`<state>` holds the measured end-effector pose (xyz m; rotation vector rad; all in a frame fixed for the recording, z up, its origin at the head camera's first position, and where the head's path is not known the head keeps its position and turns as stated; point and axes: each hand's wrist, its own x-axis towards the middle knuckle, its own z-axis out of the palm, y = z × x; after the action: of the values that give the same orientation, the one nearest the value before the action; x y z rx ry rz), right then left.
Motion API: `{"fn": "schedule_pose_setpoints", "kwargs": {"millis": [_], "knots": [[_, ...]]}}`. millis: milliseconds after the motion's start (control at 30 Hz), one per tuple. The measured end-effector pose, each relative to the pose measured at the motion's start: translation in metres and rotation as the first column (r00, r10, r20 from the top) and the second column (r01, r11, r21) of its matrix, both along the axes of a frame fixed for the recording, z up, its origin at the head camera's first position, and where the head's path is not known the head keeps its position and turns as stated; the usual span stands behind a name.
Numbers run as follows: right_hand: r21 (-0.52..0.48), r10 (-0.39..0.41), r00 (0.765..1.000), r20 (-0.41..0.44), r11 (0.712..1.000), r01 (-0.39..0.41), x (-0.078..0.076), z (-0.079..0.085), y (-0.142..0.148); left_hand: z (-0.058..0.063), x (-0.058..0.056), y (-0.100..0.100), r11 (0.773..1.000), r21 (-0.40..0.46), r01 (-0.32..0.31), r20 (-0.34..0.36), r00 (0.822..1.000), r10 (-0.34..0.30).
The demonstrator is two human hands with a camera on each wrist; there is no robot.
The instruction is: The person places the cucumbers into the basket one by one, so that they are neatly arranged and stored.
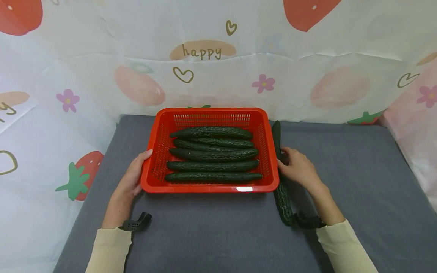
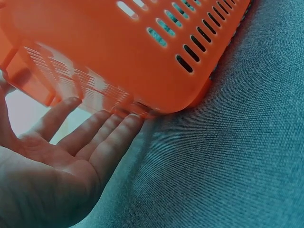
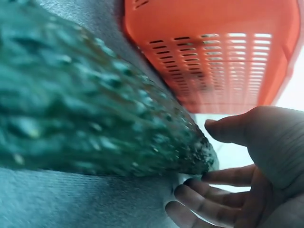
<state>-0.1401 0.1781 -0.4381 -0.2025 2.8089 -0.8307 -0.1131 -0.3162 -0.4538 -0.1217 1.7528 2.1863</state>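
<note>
A red plastic basket rests on the grey cloth, with several dark green cucumbers lying crosswise inside. At its left side, my left hand holds it with the thumb on the rim. In the left wrist view the fingers reach against the outer wall, low near the cloth. Along the basket's right side lies a single cucumber, lengthwise and outside it. My right hand is over this cucumber's middle. In the right wrist view its thumb and fingers are spread around the bumpy cucumber, with a gap at the thumb.
Grey cloth covers the table. A white patterned curtain hangs along the back edge and the left side, and a pinkish one at the right. Each wrist wears a black camera mount, the right one overlapping the single cucumber's near end.
</note>
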Motion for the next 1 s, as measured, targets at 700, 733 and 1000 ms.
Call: {"fn": "schedule_pose_setpoints", "kwargs": {"millis": [700, 733, 1000], "knots": [[0.007, -0.043, 0.997, 0.063, 0.999, 0.043, 0.005, -0.001, 0.006, -0.002, 0.0, -0.001, 0.999, 0.039, 0.009, -0.024, 1.0, -0.008], [0.0, -0.041, 0.997, 0.062, 0.999, 0.041, 0.006, 0.001, 0.007, -0.002, 0.0, -0.001, 0.999, 0.041, 0.007, -0.024, 1.0, -0.006], [0.083, -0.018, 0.998, 0.061, 0.996, 0.013, 0.012, 0.009, 0.007, -0.001, -0.001, -0.001, 0.999, 0.036, 0.003, -0.027, 1.0, -0.002]]}}
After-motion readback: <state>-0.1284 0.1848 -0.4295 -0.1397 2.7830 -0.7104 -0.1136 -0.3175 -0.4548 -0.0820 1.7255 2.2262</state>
